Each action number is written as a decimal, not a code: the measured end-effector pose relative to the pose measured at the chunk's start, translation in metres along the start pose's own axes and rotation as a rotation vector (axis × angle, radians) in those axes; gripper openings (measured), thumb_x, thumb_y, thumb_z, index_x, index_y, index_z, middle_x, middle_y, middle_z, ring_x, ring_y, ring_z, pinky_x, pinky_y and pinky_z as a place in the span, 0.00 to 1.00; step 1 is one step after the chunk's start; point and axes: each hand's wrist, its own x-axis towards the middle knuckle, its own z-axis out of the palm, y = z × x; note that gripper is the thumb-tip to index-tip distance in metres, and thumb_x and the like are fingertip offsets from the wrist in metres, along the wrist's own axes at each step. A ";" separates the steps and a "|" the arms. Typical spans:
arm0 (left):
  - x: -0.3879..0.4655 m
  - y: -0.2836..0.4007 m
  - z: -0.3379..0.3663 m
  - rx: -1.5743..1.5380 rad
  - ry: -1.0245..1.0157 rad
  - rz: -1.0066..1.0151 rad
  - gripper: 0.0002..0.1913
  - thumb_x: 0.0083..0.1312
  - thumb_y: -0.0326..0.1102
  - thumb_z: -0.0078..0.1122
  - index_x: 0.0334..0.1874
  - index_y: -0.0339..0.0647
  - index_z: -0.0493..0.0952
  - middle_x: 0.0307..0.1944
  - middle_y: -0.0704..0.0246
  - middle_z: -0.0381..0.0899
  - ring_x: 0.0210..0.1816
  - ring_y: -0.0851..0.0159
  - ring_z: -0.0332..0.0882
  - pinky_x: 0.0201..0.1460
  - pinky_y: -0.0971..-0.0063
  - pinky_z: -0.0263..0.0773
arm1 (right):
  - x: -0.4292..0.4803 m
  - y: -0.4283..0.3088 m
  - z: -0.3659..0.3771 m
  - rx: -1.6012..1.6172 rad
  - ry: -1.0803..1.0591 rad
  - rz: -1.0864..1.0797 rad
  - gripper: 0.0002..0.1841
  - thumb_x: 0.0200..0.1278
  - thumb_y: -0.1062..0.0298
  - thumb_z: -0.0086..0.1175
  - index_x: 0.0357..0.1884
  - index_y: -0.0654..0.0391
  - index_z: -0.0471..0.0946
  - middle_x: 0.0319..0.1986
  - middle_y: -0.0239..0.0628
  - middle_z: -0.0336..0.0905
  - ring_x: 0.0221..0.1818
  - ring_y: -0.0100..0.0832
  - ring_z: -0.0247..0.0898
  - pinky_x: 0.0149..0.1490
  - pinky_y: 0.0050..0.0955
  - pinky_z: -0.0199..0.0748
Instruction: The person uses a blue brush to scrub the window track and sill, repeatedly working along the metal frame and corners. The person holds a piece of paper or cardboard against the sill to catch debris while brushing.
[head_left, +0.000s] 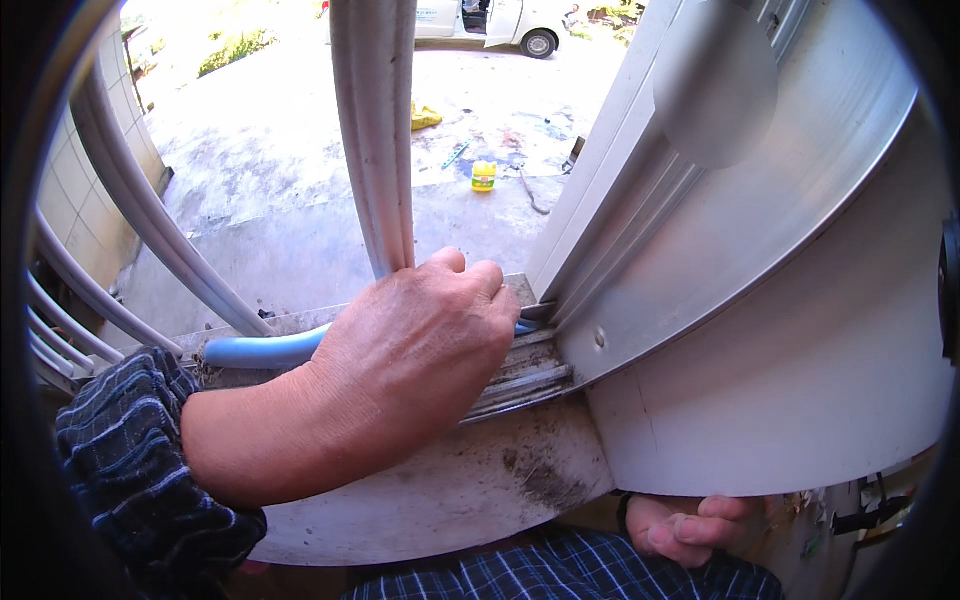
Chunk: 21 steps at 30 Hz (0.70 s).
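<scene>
My left hand (435, 337) reaches across the sill from the lower left, its fingers wrapped around a tool with a thick light-blue handle (262, 349). The handle's butt points left. Its other end lies in the corner of the sliding window track (529, 371), where a thin dark and blue part (534, 315) shows past my knuckles; the working tip is hidden. Dirt lies in the track's metal grooves. Low on the right, my right hand (686, 527) hangs just below the wall's edge, palm up, fingers loosely curled, with nothing visible in it.
White security bars (375, 135) rise beyond the track. An aluminium window frame (622, 172) stands on the right beside the white wall (750, 397). The inner sill (420, 502) carries a dirt patch. Outside are a yellow jug (484, 177) and a white vehicle (517, 22).
</scene>
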 end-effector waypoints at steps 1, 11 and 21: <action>-0.001 -0.002 0.003 -0.013 0.014 -0.013 0.06 0.65 0.19 0.57 0.43 0.30 0.77 0.35 0.60 0.77 0.35 0.63 0.75 0.36 0.70 0.77 | 0.000 -0.001 0.001 -0.004 -0.010 0.005 0.07 0.70 0.50 0.43 0.36 0.29 0.74 0.38 0.16 0.65 0.51 0.26 0.60 0.63 0.40 0.55; -0.016 0.004 0.007 -0.111 0.093 -0.140 0.03 0.68 0.23 0.54 0.39 0.30 0.74 0.36 0.59 0.70 0.33 0.63 0.73 0.35 0.69 0.76 | 0.010 -0.008 0.001 -0.006 -0.035 0.035 0.07 0.70 0.53 0.44 0.37 0.30 0.75 0.39 0.16 0.66 0.51 0.27 0.60 0.60 0.36 0.58; -0.024 0.002 0.001 -0.216 0.142 -0.104 0.03 0.66 0.23 0.59 0.38 0.30 0.75 0.35 0.60 0.70 0.32 0.63 0.74 0.31 0.72 0.75 | 0.024 -0.008 -0.001 -0.086 -0.176 0.059 0.08 0.70 0.52 0.41 0.37 0.30 0.74 0.39 0.18 0.65 0.49 0.27 0.60 0.58 0.34 0.58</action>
